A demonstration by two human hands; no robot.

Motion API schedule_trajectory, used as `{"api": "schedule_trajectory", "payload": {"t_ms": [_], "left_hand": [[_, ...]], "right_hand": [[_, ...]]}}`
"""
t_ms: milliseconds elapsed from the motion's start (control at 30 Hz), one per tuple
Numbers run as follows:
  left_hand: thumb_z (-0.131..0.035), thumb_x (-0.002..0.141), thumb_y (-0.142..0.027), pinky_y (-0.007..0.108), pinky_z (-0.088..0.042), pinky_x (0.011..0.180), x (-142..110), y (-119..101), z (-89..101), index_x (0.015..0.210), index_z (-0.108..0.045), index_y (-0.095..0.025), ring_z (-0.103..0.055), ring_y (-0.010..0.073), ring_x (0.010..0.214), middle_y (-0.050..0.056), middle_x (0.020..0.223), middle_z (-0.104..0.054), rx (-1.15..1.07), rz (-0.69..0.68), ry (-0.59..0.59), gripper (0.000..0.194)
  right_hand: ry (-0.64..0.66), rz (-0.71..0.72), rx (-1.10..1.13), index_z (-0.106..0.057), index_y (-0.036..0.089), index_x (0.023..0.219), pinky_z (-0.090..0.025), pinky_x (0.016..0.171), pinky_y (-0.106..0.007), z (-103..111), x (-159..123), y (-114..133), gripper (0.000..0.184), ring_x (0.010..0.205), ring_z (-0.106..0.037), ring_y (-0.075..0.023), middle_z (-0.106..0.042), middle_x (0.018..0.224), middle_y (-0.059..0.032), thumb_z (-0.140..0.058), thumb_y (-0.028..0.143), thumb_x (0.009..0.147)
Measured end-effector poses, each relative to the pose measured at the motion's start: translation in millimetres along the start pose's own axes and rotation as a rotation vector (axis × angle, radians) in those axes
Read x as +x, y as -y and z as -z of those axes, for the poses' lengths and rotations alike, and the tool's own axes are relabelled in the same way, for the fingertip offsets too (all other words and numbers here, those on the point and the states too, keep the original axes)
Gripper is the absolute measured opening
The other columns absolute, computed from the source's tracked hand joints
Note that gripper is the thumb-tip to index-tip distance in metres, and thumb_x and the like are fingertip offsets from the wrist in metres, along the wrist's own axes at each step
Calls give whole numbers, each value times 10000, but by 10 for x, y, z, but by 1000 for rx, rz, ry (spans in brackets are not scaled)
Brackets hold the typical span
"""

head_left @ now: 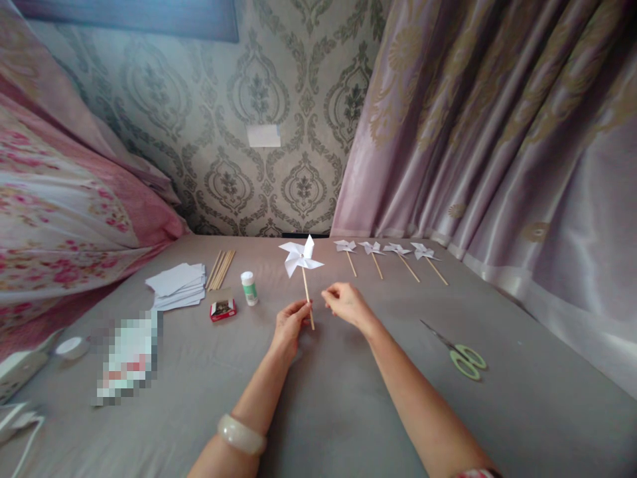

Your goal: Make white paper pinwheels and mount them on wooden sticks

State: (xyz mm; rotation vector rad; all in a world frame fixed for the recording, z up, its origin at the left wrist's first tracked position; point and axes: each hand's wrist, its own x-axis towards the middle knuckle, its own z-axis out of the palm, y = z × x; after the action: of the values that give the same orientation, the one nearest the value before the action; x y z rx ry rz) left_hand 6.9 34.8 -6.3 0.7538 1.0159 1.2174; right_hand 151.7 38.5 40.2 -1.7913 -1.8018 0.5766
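A white paper pinwheel (300,256) stands upright on its thin wooden stick, a pin showing at its centre. My left hand (291,323) pinches the stick near its lower end between thumb and fingers. Just right of the stick, my right hand (346,302) hangs apart from it with the fingers curled together. Whatever those fingers hold, if anything, is too small to make out. Left of my hands stand a glue stick (249,289) with a white cap and a small red box (222,310) of pins or tacks.
Several finished pinwheels (397,250) lie in a row at the back right. Green-handled scissors (465,359) lie at the right. At the left are stacked paper sheets (177,284), wooden sticks (222,269), a blurred packet (130,358), a tape roll (71,347) and a power strip (20,372).
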Motion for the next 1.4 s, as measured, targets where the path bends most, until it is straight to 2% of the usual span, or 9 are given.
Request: {"api": "schedule_trajectory", "payload": {"t_ms": [133, 267, 367, 500, 600, 700, 867, 1167, 1400], "left_hand": [[-799, 489, -373, 205, -359, 526, -32, 4, -34, 777, -745, -121, -494, 83, 560, 37, 649, -632, 60, -21, 48, 387], [-802, 476, -398, 214, -364, 527, -42, 18, -52, 776, -748, -127, -494, 89, 555, 43, 653, -640, 90, -24, 55, 408], [-795, 480, -404, 213, -363, 522, -45, 16, -48, 774, -748, -130, -490, 89, 548, 37, 640, -636, 103, -30, 52, 405], [-790, 485, -403, 216, -369, 521, -53, 3, -44, 777, -748, -127, -486, 90, 537, 39, 640, -639, 109, -34, 48, 404], [-796, 480, -392, 217, -368, 523, -45, 0, -41, 761, -743, -127, -494, 92, 538, 46, 654, -652, 85, -34, 25, 390], [-804, 462, -368, 220, -370, 537, -22, 7, -32, 749, -737, -125, -511, 99, 552, 46, 659, -661, 45, -44, 0, 381], [-812, 456, -348, 214, -349, 523, 22, 24, -14, 727, -725, -114, -496, 89, 527, 22, 599, -630, 2, -35, -29, 369], [-818, 452, -394, 207, -363, 503, 71, 26, 15, 783, -701, -99, -512, 86, 514, 13, 619, -625, -18, -29, -47, 458], [-785, 491, -440, 242, -447, 583, 94, 54, 27, 838, -657, -112, -584, 128, 619, 54, 733, -654, 5, -60, -91, 495]], "right_hand": [[-246, -37, -56, -496, 162, 1262, -451, 747, -249, 249, 167, 38, 411, 825, -656, -173, -710, 908, -75, -438, 253, 865], [-149, -50, -176, -357, 143, 1379, -444, 824, -285, 212, 141, 120, 559, 954, -639, -214, -701, 979, -95, -475, 219, 837], [-55, -30, -200, -397, 161, 1350, -440, 826, -276, 132, 81, 177, 508, 996, -629, -214, -693, 1022, -93, -464, 224, 850], [-67, -55, -192, -402, 149, 1346, -429, 832, -262, 102, 26, 218, 500, 1009, -624, -202, -695, 1024, -99, -468, 199, 852], [-47, -56, -152, -589, 137, 1145, -429, 796, -249, 35, -68, 205, 318, 954, -639, -199, -705, 986, -109, -483, 216, 856], [116, 30, -45, -686, 156, 834, -434, 681, -240, -128, -228, 168, 222, 801, -662, -192, -725, 841, -86, -520, 302, 846], [104, 49, 91, -684, 149, 761, -428, 643, -235, -393, -389, 133, 173, 747, -661, -186, -726, 797, -81, -548, 241, 816], [134, -193, 350, -653, 122, 774, -409, 415, -175, -559, -244, 111, 173, 459, -560, -91, -681, 692, -38, -545, 249, 815], [121, -301, 377, -650, 114, 741, -403, 397, -132, -413, 86, -5, 149, 424, -529, -55, -663, 620, -20, -548, 195, 814]]}}
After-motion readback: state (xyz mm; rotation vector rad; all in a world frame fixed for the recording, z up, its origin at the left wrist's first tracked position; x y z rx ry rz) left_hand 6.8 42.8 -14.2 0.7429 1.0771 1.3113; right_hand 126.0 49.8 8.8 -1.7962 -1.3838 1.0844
